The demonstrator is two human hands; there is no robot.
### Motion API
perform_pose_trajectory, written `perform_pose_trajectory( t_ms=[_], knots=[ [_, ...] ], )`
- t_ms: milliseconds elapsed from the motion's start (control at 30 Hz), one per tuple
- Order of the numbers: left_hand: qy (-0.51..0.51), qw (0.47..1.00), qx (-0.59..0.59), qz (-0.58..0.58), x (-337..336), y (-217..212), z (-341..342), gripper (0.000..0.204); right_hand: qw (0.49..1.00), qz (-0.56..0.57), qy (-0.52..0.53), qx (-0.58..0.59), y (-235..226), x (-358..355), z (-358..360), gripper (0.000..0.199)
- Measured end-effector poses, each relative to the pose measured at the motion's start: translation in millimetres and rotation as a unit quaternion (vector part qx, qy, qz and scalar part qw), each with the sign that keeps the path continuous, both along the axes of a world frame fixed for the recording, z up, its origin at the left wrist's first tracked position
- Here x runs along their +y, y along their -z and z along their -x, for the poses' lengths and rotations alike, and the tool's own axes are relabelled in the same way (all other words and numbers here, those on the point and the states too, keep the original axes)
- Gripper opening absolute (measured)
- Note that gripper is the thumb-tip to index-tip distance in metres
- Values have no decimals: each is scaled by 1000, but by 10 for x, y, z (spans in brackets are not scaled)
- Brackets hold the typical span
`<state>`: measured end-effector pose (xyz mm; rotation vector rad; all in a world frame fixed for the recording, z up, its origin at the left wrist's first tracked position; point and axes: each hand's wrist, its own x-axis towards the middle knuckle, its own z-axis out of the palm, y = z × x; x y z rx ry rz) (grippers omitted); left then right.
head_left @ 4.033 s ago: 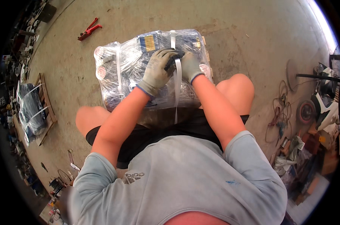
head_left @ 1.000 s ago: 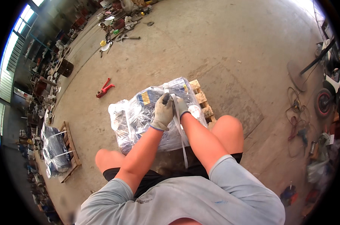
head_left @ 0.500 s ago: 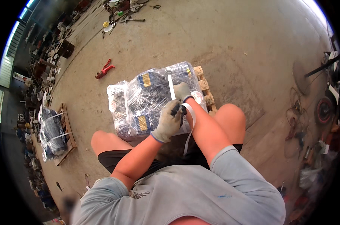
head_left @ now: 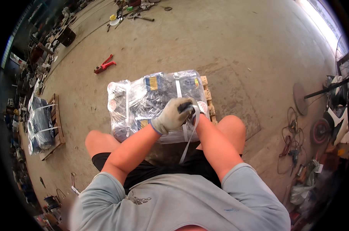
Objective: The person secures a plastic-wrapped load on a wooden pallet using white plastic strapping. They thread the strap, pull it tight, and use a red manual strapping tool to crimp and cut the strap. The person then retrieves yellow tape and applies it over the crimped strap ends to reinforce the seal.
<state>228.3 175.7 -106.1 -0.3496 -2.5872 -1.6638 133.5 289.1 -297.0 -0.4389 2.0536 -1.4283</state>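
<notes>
Both hands stay clasped on the strap [head_left: 187, 133] atop the bundle [head_left: 151, 102].

Both bare forearms are extended forward from the lower edge and are brought together ahead of the knees. The left hand [head_left: 173, 114] is covered by a grey work glove with a darker cuff at the wrist; its back is turned upward and its fingers [head_left: 185, 106] are curled closed in a grip. The right hand [head_left: 198, 111] is largely hidden behind the left one, so its state cannot be told; only a small part of it is seen. The elbows are bent and spread outward, and the wrists are held close together, nearly touching.
</notes>
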Motion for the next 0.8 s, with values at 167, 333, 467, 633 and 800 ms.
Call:
perform_pose_trajectory(
  t_ms=[167,333,467,633,800],
  knots=[
    [-26,1000,-2,-15,369,274,113,11,995,-64,17,74,-127,10,81,19],
    [-104,989,-80,-74,452,192,-141,16,993,-52,12,103,-183,-153,92,17],
    [-82,996,-10,36,383,262,-303,16,991,-58,-17,121,-271,-181,209,17],
    [34,996,77,35,459,192,-610,42,858,-238,-200,409,-387,165,383,17],
    [261,951,-100,128,-315,51,-1141,86,924,9,169,342,-1445,-614,574,40]
  ],
)
